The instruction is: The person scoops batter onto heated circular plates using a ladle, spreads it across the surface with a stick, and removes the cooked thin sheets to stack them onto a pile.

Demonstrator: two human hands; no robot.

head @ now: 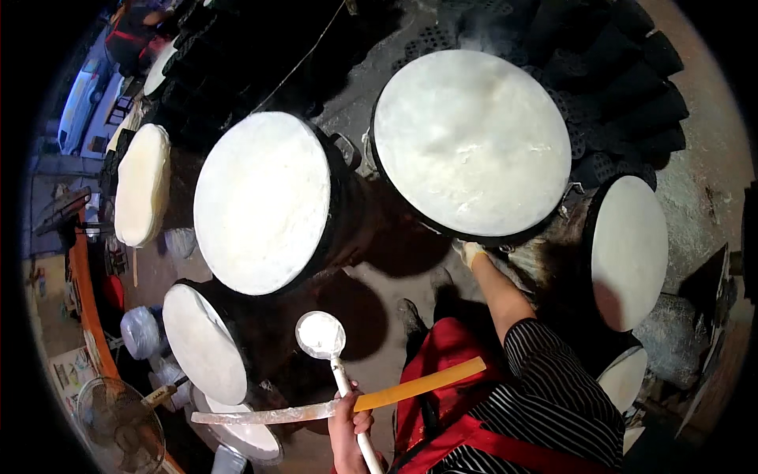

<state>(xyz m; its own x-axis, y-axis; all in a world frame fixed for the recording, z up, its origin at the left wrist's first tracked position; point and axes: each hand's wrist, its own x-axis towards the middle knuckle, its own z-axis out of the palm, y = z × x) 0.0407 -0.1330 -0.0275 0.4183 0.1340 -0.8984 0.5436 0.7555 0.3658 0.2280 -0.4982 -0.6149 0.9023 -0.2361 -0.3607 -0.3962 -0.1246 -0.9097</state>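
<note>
My left hand (350,423) grips two tools together. One is a ladle (320,335) with a white handle, its round bowl coated white. Crossing it is a long flat scraper strip (421,384), yellow at one end and smeared wet at the other. My right hand (469,252), in a light glove, reaches under the front rim of a large round griddle (474,142) covered by a pale white layer. That rim partly hides the fingers, so what they touch is unclear. Left of it stands another white-covered griddle (262,203) on a dark stove.
More white-covered griddles stand at left (204,343) and right (629,253). Honeycomb coal briquettes (628,89) are stacked at the back right. A pale oblong stack (142,185), a fan (121,423) and wrapped bundles (141,332) are at left. Another person (130,35) is far back left.
</note>
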